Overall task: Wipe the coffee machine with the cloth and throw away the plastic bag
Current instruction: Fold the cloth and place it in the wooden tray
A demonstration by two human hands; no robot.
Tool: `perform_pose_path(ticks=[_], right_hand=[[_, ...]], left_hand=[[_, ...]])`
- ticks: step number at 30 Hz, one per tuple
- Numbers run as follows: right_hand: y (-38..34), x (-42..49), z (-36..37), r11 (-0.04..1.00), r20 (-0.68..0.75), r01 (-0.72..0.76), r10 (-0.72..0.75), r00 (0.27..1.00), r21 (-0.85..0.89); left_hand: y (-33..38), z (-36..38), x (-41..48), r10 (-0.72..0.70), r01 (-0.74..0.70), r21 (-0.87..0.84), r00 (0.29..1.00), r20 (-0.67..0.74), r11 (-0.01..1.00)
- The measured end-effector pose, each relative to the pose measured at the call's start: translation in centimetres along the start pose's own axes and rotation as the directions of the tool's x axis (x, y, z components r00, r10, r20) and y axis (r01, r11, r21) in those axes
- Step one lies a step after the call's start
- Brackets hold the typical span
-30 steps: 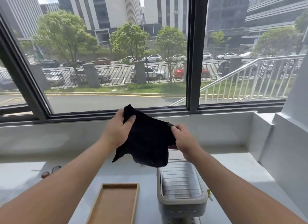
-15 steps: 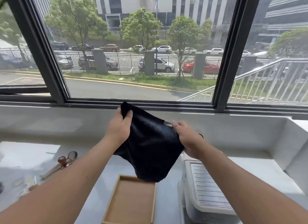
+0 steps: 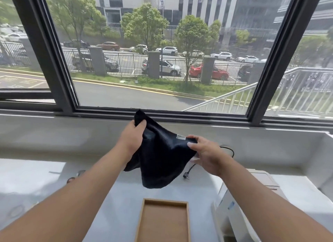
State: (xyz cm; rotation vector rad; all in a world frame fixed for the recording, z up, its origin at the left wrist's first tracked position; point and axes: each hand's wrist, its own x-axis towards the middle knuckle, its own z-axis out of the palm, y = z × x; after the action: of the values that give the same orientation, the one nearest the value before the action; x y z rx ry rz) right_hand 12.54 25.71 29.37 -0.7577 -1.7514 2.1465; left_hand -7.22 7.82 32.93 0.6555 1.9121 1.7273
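Note:
A black cloth (image 3: pixel 160 160) with a small white label hangs in the air above the white counter, spread between both hands. My left hand (image 3: pixel 132 136) pinches its upper left corner, thumb over the fabric. My right hand (image 3: pixel 205 152) grips its right edge near the label. The white coffee machine (image 3: pixel 232 205) stands at the lower right, partly hidden under my right forearm. No plastic bag shows in this view.
A shallow wooden tray (image 3: pixel 164 222) lies on the counter (image 3: pixel 111 196) below the cloth. A black cable with a plug (image 3: pixel 187 175) trails behind my right hand. Glasses (image 3: pixel 75 176) lie at the left. A white ledge and a large window rise behind.
The view has swung left, so the coffee machine now sits further right and the tray is centred. Both hands keep hold of the cloth, and my right hand has dropped slightly.

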Motion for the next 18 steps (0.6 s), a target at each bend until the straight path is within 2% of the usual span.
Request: perform_pose_path(ticks=[2,5,7,9,12,15,18], right_hand=[[-0.3,0.5,1.1,0.991,-0.050,0.052,-0.047,0.998,0.126],[-0.2,1.0,2.9,0.946,-0.155,0.042,0.009,0.988,0.320],[0.3,0.7,4.3,0.932,-0.086,-0.052,0.088,0.992,0.358],[1.0,0.3,5.6,0.949,0.001,-0.178,0.184,0.983,0.260],[3.0,0.3,7.1,0.970,0.084,-0.234,0.228,0.970,0.071],[5.1,0.5,8.6,0.972,0.120,-0.231,0.225,0.967,0.036],[6.2,0.6,10.1,0.971,0.095,-0.233,0.228,0.969,0.049]], left_hand=[[-0.2,-1.0,0.7,-0.037,0.038,-0.065,0.999,0.016,0.997],[-0.1,-1.6,1.4,-0.067,0.074,-0.166,0.997,0.047,0.983],[0.4,-1.6,1.7,-0.076,0.089,-0.226,0.995,0.065,0.970],[0.9,-1.7,2.0,-0.088,0.106,-0.276,0.993,0.076,0.955],[1.5,-2.0,2.1,-0.104,0.135,-0.336,0.989,0.107,0.932],[1.7,-2.3,2.1,-0.121,0.170,-0.394,0.982,0.146,0.903],[1.7,-2.7,2.2,-0.131,0.204,-0.429,0.972,0.194,0.880]])
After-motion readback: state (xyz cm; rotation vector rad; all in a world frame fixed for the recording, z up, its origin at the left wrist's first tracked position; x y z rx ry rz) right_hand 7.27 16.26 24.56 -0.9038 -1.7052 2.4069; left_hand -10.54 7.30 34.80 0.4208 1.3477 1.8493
